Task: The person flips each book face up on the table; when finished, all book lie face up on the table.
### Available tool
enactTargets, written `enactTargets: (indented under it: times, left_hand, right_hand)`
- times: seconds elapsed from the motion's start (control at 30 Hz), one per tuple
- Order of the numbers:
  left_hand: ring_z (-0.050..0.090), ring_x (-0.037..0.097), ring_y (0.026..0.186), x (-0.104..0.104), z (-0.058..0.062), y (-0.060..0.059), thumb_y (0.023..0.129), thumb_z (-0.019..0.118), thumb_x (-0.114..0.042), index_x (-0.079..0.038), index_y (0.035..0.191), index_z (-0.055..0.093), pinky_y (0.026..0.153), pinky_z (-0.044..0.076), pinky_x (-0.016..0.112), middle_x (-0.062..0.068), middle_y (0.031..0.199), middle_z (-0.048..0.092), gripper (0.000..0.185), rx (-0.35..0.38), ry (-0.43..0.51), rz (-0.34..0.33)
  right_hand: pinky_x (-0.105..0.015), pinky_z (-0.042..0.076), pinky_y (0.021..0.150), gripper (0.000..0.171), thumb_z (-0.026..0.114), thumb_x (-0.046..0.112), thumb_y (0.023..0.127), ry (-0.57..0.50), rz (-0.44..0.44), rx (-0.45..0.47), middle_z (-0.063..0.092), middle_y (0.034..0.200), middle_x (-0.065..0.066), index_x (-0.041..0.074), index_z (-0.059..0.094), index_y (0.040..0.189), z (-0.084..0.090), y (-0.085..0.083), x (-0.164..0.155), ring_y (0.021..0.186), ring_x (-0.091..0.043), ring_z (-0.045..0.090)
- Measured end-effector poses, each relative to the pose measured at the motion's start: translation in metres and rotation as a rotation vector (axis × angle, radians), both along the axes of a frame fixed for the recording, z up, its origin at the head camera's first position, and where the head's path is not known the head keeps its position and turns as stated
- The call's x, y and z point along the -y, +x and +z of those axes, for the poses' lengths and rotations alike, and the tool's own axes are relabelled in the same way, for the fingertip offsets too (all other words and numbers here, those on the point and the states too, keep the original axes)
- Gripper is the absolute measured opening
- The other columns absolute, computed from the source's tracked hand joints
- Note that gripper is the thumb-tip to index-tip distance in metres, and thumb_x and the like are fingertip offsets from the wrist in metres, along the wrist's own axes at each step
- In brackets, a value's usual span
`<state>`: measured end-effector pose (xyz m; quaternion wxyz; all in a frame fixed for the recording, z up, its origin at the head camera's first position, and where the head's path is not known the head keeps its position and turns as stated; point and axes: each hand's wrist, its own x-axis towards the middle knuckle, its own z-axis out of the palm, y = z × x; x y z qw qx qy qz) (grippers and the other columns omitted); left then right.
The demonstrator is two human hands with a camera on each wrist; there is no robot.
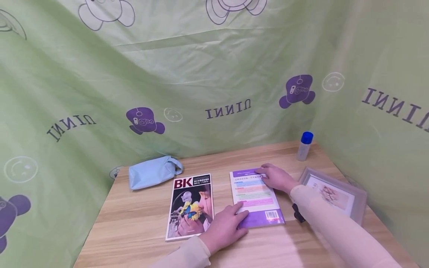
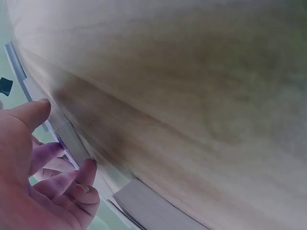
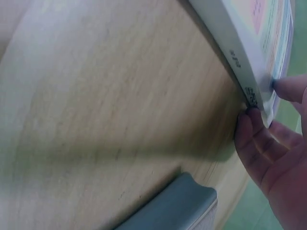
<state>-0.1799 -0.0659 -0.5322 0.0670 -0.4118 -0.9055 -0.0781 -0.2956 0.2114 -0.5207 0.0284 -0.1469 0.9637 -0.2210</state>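
A book (image 1: 254, 197) with a purple and white cover and a barcode lies on the wooden table, its printed text side up. My right hand (image 1: 276, 178) grips its far right edge. In the right wrist view, the thumb is on the cover and the other fingers (image 3: 244, 127) are at the spine edge. At the near left corner, my left hand (image 1: 224, 227) touches the book with relaxed fingers. The left wrist view shows this left hand (image 2: 43, 182) beside the page edges, its contact partly hidden. To the left lies a BK magazine-style book (image 1: 191, 206).
A light blue pouch (image 1: 151, 173) lies at the back left of the table (image 1: 124, 219). A clear bottle with a blue cap (image 1: 304, 146) stands at the back right. Under my right forearm is a picture frame (image 1: 335, 193), partly covered. Green printed fabric (image 1: 187, 74) hangs behind.
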Motion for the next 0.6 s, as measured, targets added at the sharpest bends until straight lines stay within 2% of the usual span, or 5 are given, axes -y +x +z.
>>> enactTargets:
  times: [0.2,0.37,0.6]
  left_hand:
    - [0.065,0.024,0.11,-0.0028,-0.0003,-0.002,0.092,0.077,-0.051,-0.021,0.141,0.067,0.082,0.058,0.033,0.013,0.15,0.056,0.059,-0.032,-0.038,-0.025]
    - [0.066,0.03,0.115,-0.0041,-0.0024,-0.0051,0.094,0.073,-0.053,-0.021,0.143,0.065,0.085,0.06,0.038,0.014,0.152,0.055,0.059,-0.05,-0.065,-0.041]
    - [0.069,0.027,0.11,-0.0071,-0.0013,-0.0054,0.1,0.064,-0.055,-0.016,0.144,0.063,0.084,0.06,0.037,0.018,0.148,0.058,0.059,-0.198,-0.179,-0.101]
  right_hand:
    - [-0.066,0.041,0.109,0.043,0.067,0.014,0.1,-0.019,0.026,0.013,0.049,0.148,-0.031,0.012,0.065,0.143,0.0015,-0.0013,-0.0042,0.131,-0.052,0.052]
    - [-0.066,0.042,0.108,0.043,0.068,0.015,0.101,-0.021,0.029,0.038,0.049,0.148,-0.03,0.014,0.065,0.143,0.0028,-0.0029,-0.0043,0.13,-0.051,0.053]
    - [-0.066,0.04,0.11,0.044,0.067,0.01,0.101,-0.036,0.025,0.076,0.048,0.148,-0.031,0.012,0.064,0.145,0.0054,-0.0043,-0.0039,0.133,-0.052,0.05]
